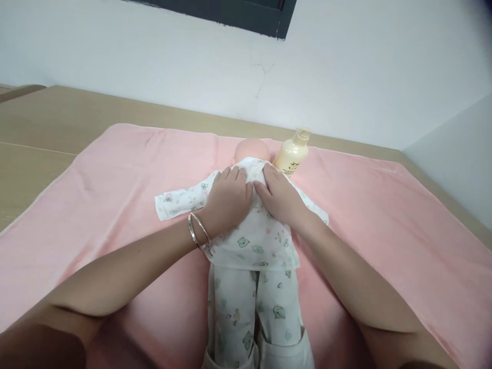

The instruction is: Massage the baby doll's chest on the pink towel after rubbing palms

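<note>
Resting my left hand (pixel 230 197) and right hand (pixel 280 197) on the shirt (pixel 257 246), fingers together; I can't tell if either grip pinches cloth. Pump bottle (pixel 292 155) right of doll's head (pixel 251 148).

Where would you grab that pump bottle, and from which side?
Take the bottle around its rounded body, below the pump, probably from the person's right. That side looks open, while the doll's head and right hand crowd its left; the narrow pump might give.
</note>
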`<state>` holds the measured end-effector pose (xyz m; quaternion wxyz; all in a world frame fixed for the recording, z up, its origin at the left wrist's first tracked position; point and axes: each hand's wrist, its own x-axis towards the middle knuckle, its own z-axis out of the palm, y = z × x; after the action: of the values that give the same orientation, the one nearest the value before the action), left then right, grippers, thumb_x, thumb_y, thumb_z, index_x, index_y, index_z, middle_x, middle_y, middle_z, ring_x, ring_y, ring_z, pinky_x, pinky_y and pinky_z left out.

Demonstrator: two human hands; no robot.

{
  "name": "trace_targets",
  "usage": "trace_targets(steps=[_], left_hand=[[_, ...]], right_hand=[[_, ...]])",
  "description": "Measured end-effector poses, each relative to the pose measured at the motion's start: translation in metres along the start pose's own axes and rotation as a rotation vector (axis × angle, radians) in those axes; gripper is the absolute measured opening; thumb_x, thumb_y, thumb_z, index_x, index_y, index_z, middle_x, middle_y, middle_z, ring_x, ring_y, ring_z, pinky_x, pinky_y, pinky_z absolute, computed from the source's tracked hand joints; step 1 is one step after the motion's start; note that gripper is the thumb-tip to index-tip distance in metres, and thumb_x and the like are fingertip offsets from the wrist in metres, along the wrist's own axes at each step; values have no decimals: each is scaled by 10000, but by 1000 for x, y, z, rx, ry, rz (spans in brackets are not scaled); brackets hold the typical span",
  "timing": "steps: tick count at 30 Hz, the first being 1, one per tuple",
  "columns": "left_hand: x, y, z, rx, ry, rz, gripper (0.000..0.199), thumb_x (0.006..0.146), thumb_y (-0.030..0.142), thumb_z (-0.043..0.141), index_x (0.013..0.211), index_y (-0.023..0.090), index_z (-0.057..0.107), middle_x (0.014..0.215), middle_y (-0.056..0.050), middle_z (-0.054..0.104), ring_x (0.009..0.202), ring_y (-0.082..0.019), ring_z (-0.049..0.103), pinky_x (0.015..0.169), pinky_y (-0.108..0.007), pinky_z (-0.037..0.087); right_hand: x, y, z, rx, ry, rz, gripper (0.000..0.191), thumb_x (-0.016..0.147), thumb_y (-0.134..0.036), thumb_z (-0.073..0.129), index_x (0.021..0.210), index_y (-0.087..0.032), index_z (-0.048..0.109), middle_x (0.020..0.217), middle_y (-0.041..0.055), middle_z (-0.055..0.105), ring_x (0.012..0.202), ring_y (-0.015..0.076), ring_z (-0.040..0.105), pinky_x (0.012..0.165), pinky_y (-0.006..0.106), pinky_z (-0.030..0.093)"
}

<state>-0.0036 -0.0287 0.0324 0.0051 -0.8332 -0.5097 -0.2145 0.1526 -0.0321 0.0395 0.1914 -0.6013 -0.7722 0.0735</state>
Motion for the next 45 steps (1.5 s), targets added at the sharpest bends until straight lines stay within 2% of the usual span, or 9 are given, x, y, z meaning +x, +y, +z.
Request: trace_targets(steps=[5, 8, 12, 20, 24, 30, 36, 41, 45], left_hand=[[-4, 3, -6, -29, 36, 107, 347, 973, 199, 324, 1092, 74, 625, 1201, -179, 662, 1178, -282, 590, 1058, -430, 469], [8, -6, -7, -227, -36, -24, 212, 924, 178, 385, 857, 164, 586, 951, -91, 684, 908, -209, 622, 872, -359, 514], [15, -12, 1, -348, 53, -171, 154, 893, 189, 410, 766, 199, 497, 848, -57, 650, 783, -176, 560, 766, -323, 471], [9, -13, 10, -407, 107, -158, 223, 921, 241, 391, 909, 189, 608, 980, -66, 708, 937, -197, 622, 909, -351, 494], [9, -16, 13, -437, 143, -150, 294, 936, 262, 364, 1013, 189, 638, 1098, -72, 720, 1033, -205, 634, 976, -366, 496], [8, -15, 13, -496, 129, -173, 291, 897, 252, 390, 1004, 202, 655, 1122, -68, 726, 1062, -222, 637, 994, -385, 488], [9, -15, 15, -498, 132, -176, 277, 903, 253, 385, 966, 191, 648, 1075, -78, 727, 1017, -227, 642, 972, -396, 489], [9, -16, 15, -500, 134, -159, 270, 903, 257, 395, 984, 198, 646, 1071, -73, 724, 1018, -225, 641, 959, -386, 491], [9, -17, 14, -488, 128, -176, 295, 905, 265, 385, 1007, 184, 649, 1077, -80, 718, 1039, -231, 631, 980, -397, 488]], right_hand=[[-2, 0, 5, -73, 37, -37, 549, 1018, -340, 296, 1429, -16, 462, 1483, 251, 510, 1424, 354, 448, 1175, 569, 374], [-23, -21, 7, -229, 102, -61, 550, 1024, -308, 283, 1402, 28, 500, 1435, 290, 541, 1389, 384, 485, 1162, 563, 388], [-38, -38, 2, -283, 136, -71, 552, 1019, -291, 308, 1410, 42, 510, 1447, 296, 528, 1390, 397, 487, 1169, 562, 391], [-22, -27, -10, 7, 220, -91, 670, 974, -299, 350, 1586, -62, 214, 1638, 186, 297, 1570, 300, 157, 1261, 575, 258], [-24, -28, -1, 69, 118, -60, 587, 987, -303, 339, 1519, -58, 366, 1612, 217, 334, 1542, 324, 251, 1242, 579, 287], [-28, -28, -8, 128, 290, -161, 601, 972, -277, 389, 1558, -179, 295, 1671, 142, 223, 1565, 280, 185, 1230, 586, 291], [-25, -30, -5, 71, 24, -84, 501, 972, -269, 409, 1429, -89, 508, 1625, 212, 308, 1534, 383, 241, 1206, 646, 289], [-26, -29, -6, 90, 212, -145, 441, 956, -245, 435, 1378, -161, 531, 1666, 163, 235, 1561, 357, 165, 1185, 650, 308], [-21, -21, 3, 87, 198, -139, 433, 952, -218, 398, 1352, -138, 541, 1589, 209, 379, 1509, 351, 317, 1161, 650, 343]])
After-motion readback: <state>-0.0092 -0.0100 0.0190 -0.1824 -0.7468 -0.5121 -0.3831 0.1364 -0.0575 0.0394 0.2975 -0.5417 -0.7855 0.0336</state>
